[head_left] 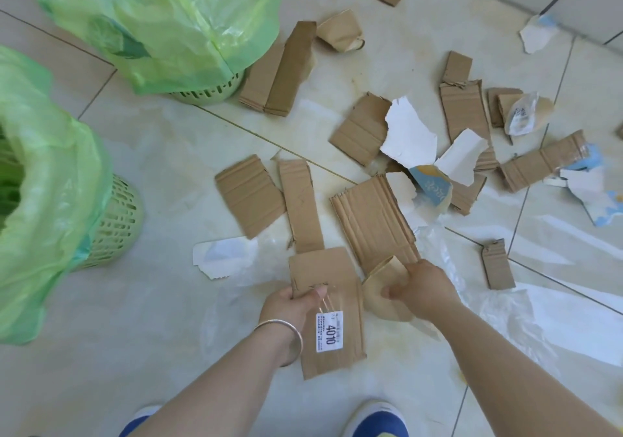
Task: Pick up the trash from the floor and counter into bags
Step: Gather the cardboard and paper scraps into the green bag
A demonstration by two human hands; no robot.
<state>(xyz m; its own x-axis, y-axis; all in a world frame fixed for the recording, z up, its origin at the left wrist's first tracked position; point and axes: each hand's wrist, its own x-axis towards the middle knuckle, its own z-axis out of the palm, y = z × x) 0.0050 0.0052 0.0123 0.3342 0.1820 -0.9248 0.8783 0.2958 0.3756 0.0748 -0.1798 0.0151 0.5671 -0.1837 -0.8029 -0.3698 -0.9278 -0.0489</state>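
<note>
Pale green bags [161, 21] line light green lattice-patterned baskets [116, 224] at the frame's left; brown ribbed cardboard pieces [371, 214] cover the cream tiled floor [168, 352]; the lower-centre cardboard piece [337, 284] bears a white label [329, 332] with black print; torn paper [409, 136] is white, some scraps blue and yellow [433, 183]; blue shoes [379, 425] at the bottom edge

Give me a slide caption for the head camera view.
Left hand grips labelled cardboard, right hand a crumpled scrap.
</note>
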